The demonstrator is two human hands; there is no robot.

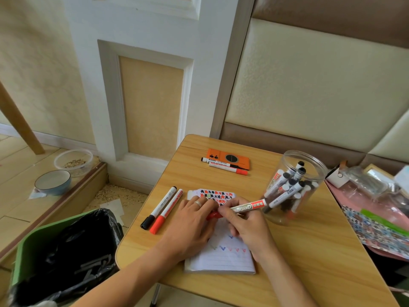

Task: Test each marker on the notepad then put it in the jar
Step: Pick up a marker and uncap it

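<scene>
While your left hand (192, 220) lies flat, fingers straight, on the notepad (221, 258), your right hand (245, 227) grips a red marker (247, 206) low over the page, rear end pointing at the jar. Red cap (214, 216) sits between both hands; which one has hold of it you can't tell. Coloured test marks on the lined page. Left of the pad: a black marker (159, 208) and another red marker (166, 212) side by side on the table (309, 251). Right: clear jar (294, 187) on its side, full of markers. Far edge: two more markers on an orange card (228, 158).
</scene>
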